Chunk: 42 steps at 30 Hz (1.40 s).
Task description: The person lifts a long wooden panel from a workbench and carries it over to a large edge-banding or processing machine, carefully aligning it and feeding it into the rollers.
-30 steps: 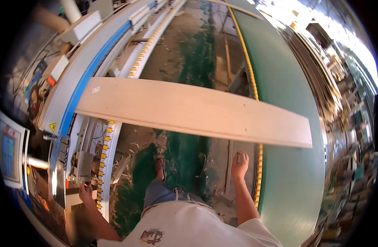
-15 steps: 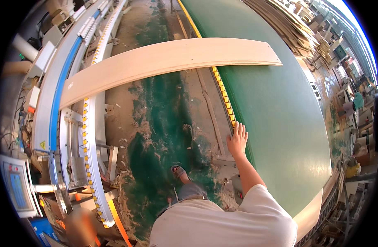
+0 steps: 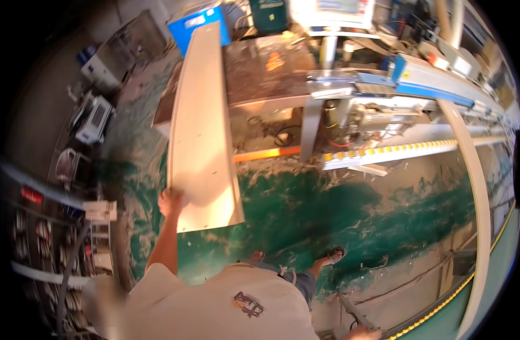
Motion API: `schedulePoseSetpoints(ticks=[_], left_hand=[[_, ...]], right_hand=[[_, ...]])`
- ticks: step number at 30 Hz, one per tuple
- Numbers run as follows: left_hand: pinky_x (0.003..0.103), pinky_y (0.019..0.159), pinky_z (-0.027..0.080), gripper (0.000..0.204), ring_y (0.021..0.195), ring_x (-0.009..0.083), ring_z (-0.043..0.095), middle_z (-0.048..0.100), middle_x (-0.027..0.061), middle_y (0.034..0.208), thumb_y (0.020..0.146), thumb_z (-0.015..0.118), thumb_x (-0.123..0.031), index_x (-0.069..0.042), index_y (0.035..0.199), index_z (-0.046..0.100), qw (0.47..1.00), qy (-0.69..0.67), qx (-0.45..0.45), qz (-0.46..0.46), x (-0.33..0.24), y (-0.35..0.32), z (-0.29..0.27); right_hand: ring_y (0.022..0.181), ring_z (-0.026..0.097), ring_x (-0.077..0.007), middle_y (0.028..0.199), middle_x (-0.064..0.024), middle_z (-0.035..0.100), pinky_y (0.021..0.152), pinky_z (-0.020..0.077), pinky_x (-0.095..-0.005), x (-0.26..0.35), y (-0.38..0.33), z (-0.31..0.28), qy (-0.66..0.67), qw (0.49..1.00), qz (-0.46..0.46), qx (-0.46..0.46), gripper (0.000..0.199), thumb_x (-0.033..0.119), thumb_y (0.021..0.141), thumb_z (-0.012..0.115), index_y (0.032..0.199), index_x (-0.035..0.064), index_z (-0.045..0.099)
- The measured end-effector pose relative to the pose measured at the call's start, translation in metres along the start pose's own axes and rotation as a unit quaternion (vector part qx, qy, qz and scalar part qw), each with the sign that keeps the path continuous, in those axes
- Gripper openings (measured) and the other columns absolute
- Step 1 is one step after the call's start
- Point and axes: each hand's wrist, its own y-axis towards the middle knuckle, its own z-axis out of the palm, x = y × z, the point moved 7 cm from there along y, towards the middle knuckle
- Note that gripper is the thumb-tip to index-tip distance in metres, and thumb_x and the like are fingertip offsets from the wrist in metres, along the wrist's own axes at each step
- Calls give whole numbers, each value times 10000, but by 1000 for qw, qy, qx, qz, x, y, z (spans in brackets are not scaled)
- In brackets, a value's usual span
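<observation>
A long pale wooden board (image 3: 201,130) stretches away on my left, its far end by a blue box and its near end jutting over the floor. My left hand (image 3: 171,202) has hold of the board's left edge near that end, fingers against the side. At the lower edge of the picture, my right hand (image 3: 362,333) is partly cut off beside the yellow-roller rail of the green conveyor; its fingers are blurred and hard to read. Another long board (image 3: 470,164) spans the blue-edged machine and the conveyor on the right.
A brown work table (image 3: 265,71) supports the held board. A machine with a blue rail (image 3: 435,93) and a yellow-roller bar (image 3: 396,153) runs to the right. The green conveyor (image 3: 501,283) is at lower right. Shelving (image 3: 44,238) stands at left; the green-painted floor is dusty.
My view has swung left from the conveyor toward the table. My left hand has come into sight on a board there. The board across the machine now appears at far right.
</observation>
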Motion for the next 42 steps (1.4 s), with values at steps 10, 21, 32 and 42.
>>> schedulePoseSetpoints(ticks=[10,21,32,42], left_hand=[[532,1109,389,661,1342,382,478,548,165,1438,809,770,-372,-78,1369,577,987,-147,-15,66,63,-31,-15],[433,784,511,255,906,250,625,655,137,981,896,653,-235,-19,1029,637,876,-435,180,-107,-7,-78,8],[343,755,528,301,818,166,662,683,119,1122,936,619,-238,-16,1136,654,764,-512,385,-73,48,-212,-6],[400,765,562,357,798,281,729,750,114,799,905,689,-366,-28,810,750,880,-162,335,297,118,-153,79]], right_hand=[[1341,563,-325,1439,-222,579,1080,467,-396,519,-282,-163,531,543,-320,566,589,306,980,682,1443,-22,522],[1025,683,-233,1113,-169,731,898,518,-346,599,-267,-191,497,586,-416,487,453,285,966,693,1314,4,628],[1166,637,-291,1312,-88,642,840,561,-417,368,-270,-82,641,478,121,588,460,224,990,676,1402,83,528],[892,732,-214,1016,-121,717,764,634,-354,349,-317,-162,691,375,118,607,306,225,1034,628,1110,-71,620]])
